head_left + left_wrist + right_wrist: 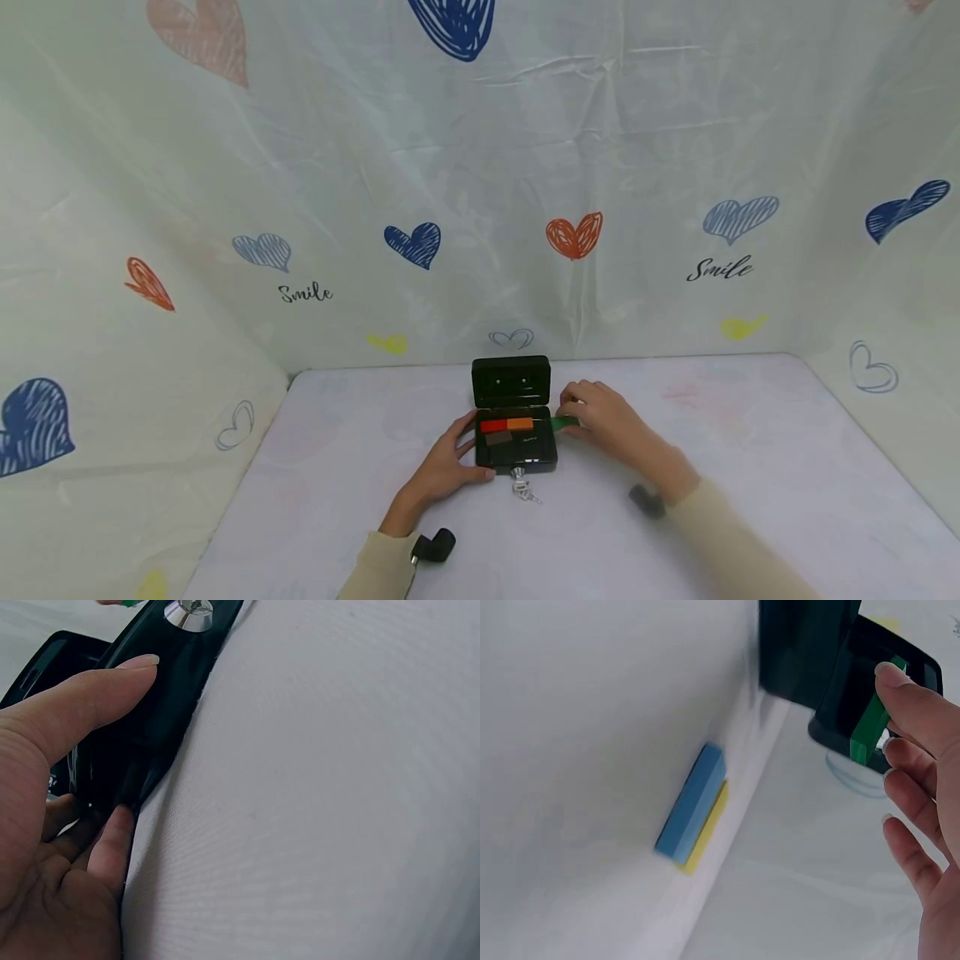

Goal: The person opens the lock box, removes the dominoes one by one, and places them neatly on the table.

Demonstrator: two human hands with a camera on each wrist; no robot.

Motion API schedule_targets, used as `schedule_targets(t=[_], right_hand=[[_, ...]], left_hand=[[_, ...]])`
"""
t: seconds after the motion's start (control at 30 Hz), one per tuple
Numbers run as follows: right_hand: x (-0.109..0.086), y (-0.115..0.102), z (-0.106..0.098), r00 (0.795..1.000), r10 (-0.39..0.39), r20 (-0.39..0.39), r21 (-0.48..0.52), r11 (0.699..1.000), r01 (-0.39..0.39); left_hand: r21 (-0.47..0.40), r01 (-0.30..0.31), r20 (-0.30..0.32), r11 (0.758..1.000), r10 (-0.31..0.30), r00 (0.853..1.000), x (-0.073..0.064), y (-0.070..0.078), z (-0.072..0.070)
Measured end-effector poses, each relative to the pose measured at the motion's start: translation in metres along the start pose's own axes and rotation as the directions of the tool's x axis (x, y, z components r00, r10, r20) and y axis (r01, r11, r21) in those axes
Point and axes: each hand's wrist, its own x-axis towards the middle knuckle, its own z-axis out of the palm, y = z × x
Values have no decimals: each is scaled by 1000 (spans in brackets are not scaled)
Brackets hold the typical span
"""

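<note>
A black cash box [517,458] with its lid raised stands toward the back of the table. My left hand [442,471] grips its left side, thumb on the front face near the corner and fingers along the side. Inside lie a red block [493,426], an orange block [520,423] and a brownish-grey piece [498,437]. Just right of the box, my right hand [611,421] pinches a green block [870,727] between thumb and fingers. Keys [522,487] hang from the front lock [189,615].
In the right wrist view a blue block [691,806] lies on the table beside a yellow block [703,832]; the right hand and arm seem to hide both from the head view. A white sheet printed with hearts [487,167] hangs behind the table [360,417].
</note>
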Motion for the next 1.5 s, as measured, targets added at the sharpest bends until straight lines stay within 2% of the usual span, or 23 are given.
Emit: schedule_targets(t=[0.17, 0.4, 0.63, 0.73, 0.97, 1.2, 1.5], right_hand=[[-12, 8, -3, 1000, 4, -13, -9, 1000, -4], [-27, 14, -6, 999, 39, 24, -4, 999, -39], [-38, 15, -10, 989, 91, 117, -34, 996, -87], [-41, 15, -11, 983, 111, 146, -39, 994, -106], [-46, 15, -11, 983, 101, 153, -38, 995, -97], [-48, 13, -12, 969, 137, 207, -34, 991, -132], [-48, 12, -10, 959, 156, 239, -24, 988, -154]], left_hand=[[1, -1, -1, 1000, 1, 1000, 0, 1, 0], [17, 10, -13, 1000, -9, 1000, 0, 1, 1], [15, 17, -14, 1000, -17, 1000, 0, 1, 2], [13, 14, -13, 1000, -14, 1000, 0, 1, 1], [23, 17, -17, 1000, -16, 1000, -1, 2, 2], [37, 17, -23, 999, -16, 1000, -1, 2, 2], [36, 16, -24, 999, -15, 1000, -1, 3, 2]])
